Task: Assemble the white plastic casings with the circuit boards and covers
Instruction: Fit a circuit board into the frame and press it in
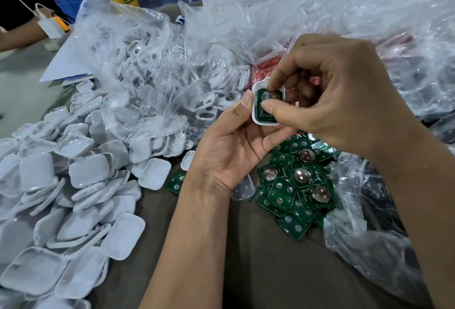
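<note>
A white rounded-square plastic casing [256,109] is cradled in the left hand [230,147], while a green circuit board [267,104] is pressed into it by the right hand's [337,94] pinching fingertips [267,106] — no cover fitted yet. Below the hands, a heap of loose green boards [295,185] awaits; left of them, white shells [73,185] are piled on the bench [258,259].

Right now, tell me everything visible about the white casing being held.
The white casing is a small rounded-square shell of what looks like smooth plastic, open side facing the camera. A green circuit board sits inside it, with a metal part near the top. The left hand holds it from below, thumb on its left rim. The right hand pinches the board from above. It is held above the loose boards.
</note>
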Demonstrator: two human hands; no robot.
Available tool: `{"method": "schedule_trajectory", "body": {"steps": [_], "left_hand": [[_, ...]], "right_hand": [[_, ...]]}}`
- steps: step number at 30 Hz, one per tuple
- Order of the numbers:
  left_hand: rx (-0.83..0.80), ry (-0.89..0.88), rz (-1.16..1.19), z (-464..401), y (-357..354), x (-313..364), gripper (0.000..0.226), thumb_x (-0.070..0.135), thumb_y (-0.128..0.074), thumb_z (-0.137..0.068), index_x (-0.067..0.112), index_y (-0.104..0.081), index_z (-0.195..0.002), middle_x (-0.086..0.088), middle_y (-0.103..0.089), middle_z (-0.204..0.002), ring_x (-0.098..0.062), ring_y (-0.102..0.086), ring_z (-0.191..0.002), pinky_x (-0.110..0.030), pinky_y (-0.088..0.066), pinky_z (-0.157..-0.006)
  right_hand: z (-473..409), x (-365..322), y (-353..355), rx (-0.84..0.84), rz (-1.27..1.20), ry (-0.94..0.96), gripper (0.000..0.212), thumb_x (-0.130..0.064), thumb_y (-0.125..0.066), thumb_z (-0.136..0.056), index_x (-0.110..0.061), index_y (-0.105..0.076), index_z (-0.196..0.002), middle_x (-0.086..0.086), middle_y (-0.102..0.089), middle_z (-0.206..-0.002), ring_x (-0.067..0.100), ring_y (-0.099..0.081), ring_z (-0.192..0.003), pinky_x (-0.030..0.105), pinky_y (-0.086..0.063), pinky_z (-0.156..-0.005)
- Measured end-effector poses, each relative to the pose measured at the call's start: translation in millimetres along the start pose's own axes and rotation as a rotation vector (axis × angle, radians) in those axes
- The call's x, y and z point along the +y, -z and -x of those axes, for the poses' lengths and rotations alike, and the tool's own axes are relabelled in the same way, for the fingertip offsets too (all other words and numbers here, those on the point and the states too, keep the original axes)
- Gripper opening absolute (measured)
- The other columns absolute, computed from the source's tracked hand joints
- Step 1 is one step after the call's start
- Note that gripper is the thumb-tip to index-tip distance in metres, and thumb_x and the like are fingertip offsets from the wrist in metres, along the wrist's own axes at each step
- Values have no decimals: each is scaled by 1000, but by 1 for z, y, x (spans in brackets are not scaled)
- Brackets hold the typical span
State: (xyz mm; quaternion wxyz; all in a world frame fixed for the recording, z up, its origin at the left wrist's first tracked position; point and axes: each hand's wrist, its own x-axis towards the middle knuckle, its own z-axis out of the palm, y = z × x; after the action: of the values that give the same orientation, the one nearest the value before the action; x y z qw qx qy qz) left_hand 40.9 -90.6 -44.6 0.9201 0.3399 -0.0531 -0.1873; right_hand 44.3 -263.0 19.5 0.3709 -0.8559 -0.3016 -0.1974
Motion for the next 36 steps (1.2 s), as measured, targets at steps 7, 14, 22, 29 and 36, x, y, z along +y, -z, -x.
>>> {"method": "schedule_trajectory", "body": {"steps": [7, 14, 22, 29, 36], "left_hand": [[-6, -1, 6, 1, 0, 0, 36, 23, -49, -96, 8, -81, -88, -14, -78, -93, -25, -77, -86, -37, -64, -78], [24, -13, 10, 0, 0, 0, 32, 22, -54, -94, 5, -80, -91, -16, -77, -97, -27, -77, -87, -36, -64, -74], [15, -28, -3, -1, -5, 0, 38, 23, -74, -73, -2, -74, -101, -22, -75, -102, -31, -77, -85, -37, -64, -71], [-6, -46, 4, -1, -4, 0, 32, 24, -73, -74, 2, -79, -96, -20, -76, -100, -30, -77, -87, -36, -64, -73], [-18, -50, 54, -2, -3, 0, 26, 20, -71, -79, 3, -80, -96, -17, -77, -100, -29, -77, -89, -37, -64, -76]], "right_hand": [[1, -2, 2, -12, 3, 9, 14, -18, -86, -81, -11, -76, -88, -5, -63, -82, 10, -56, -62, 17, -47, -60], [1, -1, 4, -31, -32, 10, 16, -19, -87, -82, -12, -76, -91, -2, -65, -86, 15, -62, -68, 29, -54, -63], [1, 4, 5, -43, -33, 30, 16, -20, -87, -84, -12, -76, -92, -3, -63, -86, 15, -60, -69, 26, -52, -65], [0, 7, 3, -32, -95, 9, 18, -21, -86, -83, -10, -76, -93, 1, -64, -84, 17, -59, -68, 30, -53, -63], [1, 7, 0, 12, -79, -26, 16, -21, -87, -83, -17, -77, -95, 5, -62, -90, 18, -62, -76, 29, -55, -69]]}}
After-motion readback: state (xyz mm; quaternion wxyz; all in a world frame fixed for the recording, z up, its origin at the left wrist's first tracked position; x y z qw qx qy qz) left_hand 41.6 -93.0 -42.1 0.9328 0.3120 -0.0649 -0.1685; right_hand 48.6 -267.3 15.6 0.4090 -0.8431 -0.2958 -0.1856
